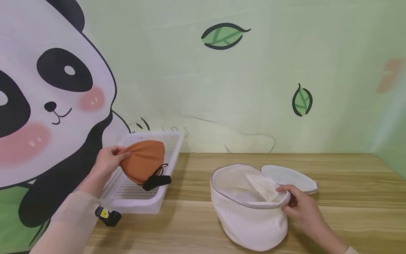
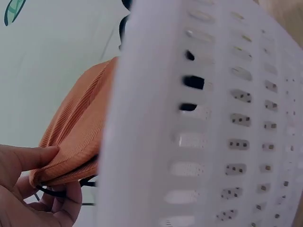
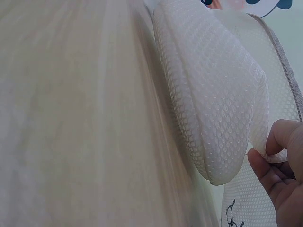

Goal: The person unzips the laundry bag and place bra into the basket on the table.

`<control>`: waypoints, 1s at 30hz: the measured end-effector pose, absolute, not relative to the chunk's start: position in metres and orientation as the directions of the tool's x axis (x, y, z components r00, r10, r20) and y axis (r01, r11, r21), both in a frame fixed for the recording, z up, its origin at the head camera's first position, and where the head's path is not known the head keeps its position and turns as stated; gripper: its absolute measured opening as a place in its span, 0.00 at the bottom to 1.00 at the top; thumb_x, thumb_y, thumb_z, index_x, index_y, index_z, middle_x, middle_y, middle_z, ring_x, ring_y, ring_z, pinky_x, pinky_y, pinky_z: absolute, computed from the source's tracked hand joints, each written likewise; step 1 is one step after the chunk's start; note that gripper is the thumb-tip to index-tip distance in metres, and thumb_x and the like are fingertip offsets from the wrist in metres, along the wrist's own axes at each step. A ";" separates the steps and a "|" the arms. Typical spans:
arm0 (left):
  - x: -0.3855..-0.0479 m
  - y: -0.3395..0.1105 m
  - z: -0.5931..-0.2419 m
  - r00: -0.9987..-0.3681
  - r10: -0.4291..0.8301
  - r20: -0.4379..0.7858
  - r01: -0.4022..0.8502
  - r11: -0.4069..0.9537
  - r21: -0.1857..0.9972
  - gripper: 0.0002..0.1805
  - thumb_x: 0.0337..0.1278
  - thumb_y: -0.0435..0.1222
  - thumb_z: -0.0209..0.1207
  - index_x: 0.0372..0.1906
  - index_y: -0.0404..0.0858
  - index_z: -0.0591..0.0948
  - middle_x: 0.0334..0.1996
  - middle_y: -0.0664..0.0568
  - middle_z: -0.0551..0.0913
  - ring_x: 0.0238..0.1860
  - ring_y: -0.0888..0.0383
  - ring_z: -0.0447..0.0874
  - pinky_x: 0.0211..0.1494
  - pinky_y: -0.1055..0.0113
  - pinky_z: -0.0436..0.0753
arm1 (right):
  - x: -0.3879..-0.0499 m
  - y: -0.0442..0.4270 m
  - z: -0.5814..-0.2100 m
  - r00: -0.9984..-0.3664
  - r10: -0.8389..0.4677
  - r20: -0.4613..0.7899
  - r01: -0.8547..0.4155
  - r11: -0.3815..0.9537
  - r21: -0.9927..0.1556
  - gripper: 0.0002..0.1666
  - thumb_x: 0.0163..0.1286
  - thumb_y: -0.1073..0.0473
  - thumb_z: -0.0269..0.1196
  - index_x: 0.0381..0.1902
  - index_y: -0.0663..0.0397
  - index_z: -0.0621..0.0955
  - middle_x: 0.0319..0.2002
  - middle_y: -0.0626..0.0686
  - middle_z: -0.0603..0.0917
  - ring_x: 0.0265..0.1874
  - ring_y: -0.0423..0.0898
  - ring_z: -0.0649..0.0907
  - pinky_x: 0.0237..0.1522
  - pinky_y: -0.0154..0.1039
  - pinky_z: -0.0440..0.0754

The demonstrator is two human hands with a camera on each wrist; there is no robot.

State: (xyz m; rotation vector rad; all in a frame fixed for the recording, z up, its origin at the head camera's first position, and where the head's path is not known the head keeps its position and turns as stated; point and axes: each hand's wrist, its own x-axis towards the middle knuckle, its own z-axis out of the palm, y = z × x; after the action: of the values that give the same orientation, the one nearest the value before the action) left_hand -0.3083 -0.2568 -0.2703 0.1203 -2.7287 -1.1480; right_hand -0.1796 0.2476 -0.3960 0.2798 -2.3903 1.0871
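Note:
My left hand [image 1: 108,161] pinches the left edge of an orange ribbed cloth piece [image 1: 144,160] between thumb and fingers. Black straps [image 1: 157,181] hang from this piece, over a white perforated plastic basket [image 1: 154,207]. In the left wrist view, the basket wall hides part of the orange cloth piece [image 2: 78,123]. To the right stands a white mesh laundry bag [image 1: 253,224], its round mouth unzipped and facing up. With thumb and fingers, my right hand [image 1: 302,208] grips the bag's right rim. The bag's lid flap [image 1: 288,178] lies folded back behind that hand.
The basket stands at the left of the wood-grain table [image 1: 187,225], near the back wall. A green backdrop [image 1: 177,70] with a panda and leaves rises behind the table. A black strap device [image 1: 108,216] sits on my left wrist.

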 end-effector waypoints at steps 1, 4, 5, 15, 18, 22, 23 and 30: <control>-0.308 -0.258 -0.273 -0.986 -0.123 0.117 -0.004 0.704 0.710 0.20 0.64 0.38 0.57 0.54 0.27 0.76 0.39 0.46 0.81 0.36 0.59 0.75 0.35 0.76 0.74 | -0.179 0.247 -0.396 -0.858 0.017 0.513 -0.376 0.659 -0.651 0.27 0.44 0.78 0.63 0.45 0.57 0.79 0.34 0.52 0.81 0.24 0.27 0.71 0.25 0.27 0.74; -0.309 -0.262 -0.282 -0.995 -0.057 0.086 0.019 0.714 0.700 0.18 0.62 0.37 0.58 0.50 0.26 0.77 0.29 0.56 0.79 0.31 0.62 0.72 0.33 0.73 0.74 | -0.179 0.248 -0.397 -0.862 0.017 0.507 -0.370 0.663 -0.651 0.27 0.44 0.78 0.64 0.46 0.57 0.79 0.35 0.53 0.81 0.24 0.27 0.71 0.25 0.27 0.73; -0.309 -0.263 -0.285 -0.996 -0.038 0.077 0.026 0.716 0.698 0.18 0.61 0.37 0.59 0.48 0.26 0.78 0.26 0.58 0.78 0.29 0.63 0.71 0.32 0.72 0.73 | -0.179 0.248 -0.397 -0.861 0.015 0.508 -0.372 0.664 -0.649 0.27 0.44 0.77 0.64 0.46 0.57 0.79 0.35 0.54 0.82 0.24 0.27 0.71 0.25 0.27 0.73; -0.311 -0.271 -0.314 -1.000 0.022 -0.016 0.006 0.741 0.671 0.17 0.59 0.35 0.60 0.47 0.25 0.78 0.37 0.43 0.82 0.32 0.59 0.77 0.35 0.71 0.78 | -0.180 0.247 -0.397 -0.849 0.006 0.529 -0.388 0.672 -0.631 0.28 0.43 0.77 0.63 0.45 0.57 0.79 0.36 0.55 0.82 0.25 0.27 0.71 0.25 0.27 0.74; -0.311 -0.273 -0.319 -0.999 0.027 -0.019 0.007 0.749 0.662 0.17 0.59 0.34 0.61 0.48 0.25 0.78 0.39 0.40 0.82 0.33 0.58 0.78 0.35 0.70 0.79 | -0.180 0.247 -0.396 -0.853 0.008 0.522 -0.384 0.668 -0.638 0.27 0.44 0.77 0.63 0.45 0.57 0.79 0.37 0.56 0.83 0.25 0.27 0.71 0.26 0.27 0.74; -0.311 -0.273 -0.322 -0.998 0.065 0.000 0.052 0.788 0.614 0.14 0.58 0.32 0.61 0.46 0.26 0.77 0.37 0.39 0.80 0.33 0.55 0.78 0.34 0.67 0.80 | -0.179 0.247 -0.396 -0.858 0.012 0.513 -0.375 0.668 -0.642 0.28 0.44 0.77 0.63 0.46 0.57 0.79 0.38 0.56 0.82 0.25 0.27 0.71 0.26 0.27 0.74; -0.311 -0.272 -0.322 -0.997 0.079 0.007 0.067 0.802 0.594 0.13 0.57 0.32 0.61 0.44 0.27 0.77 0.36 0.39 0.80 0.33 0.55 0.78 0.33 0.67 0.80 | -0.178 0.247 -0.395 -0.860 0.013 0.510 -0.372 0.669 -0.643 0.28 0.44 0.78 0.63 0.46 0.57 0.79 0.38 0.56 0.82 0.25 0.27 0.71 0.26 0.27 0.74; -0.316 -0.268 -0.325 -0.995 0.100 -0.011 0.084 0.889 0.451 0.08 0.55 0.30 0.62 0.39 0.33 0.77 0.34 0.42 0.80 0.33 0.52 0.76 0.32 0.65 0.77 | -0.177 0.247 -0.394 -0.875 0.018 0.485 -0.351 0.666 -0.658 0.28 0.45 0.77 0.63 0.47 0.56 0.79 0.36 0.54 0.82 0.24 0.28 0.71 0.25 0.27 0.74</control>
State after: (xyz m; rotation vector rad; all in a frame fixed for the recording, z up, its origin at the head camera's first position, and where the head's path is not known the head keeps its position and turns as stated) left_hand -0.3156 -0.2676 -0.3252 -0.1498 -3.0862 -0.7340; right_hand -0.1773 0.2474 -0.3943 0.2593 -2.4263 1.0924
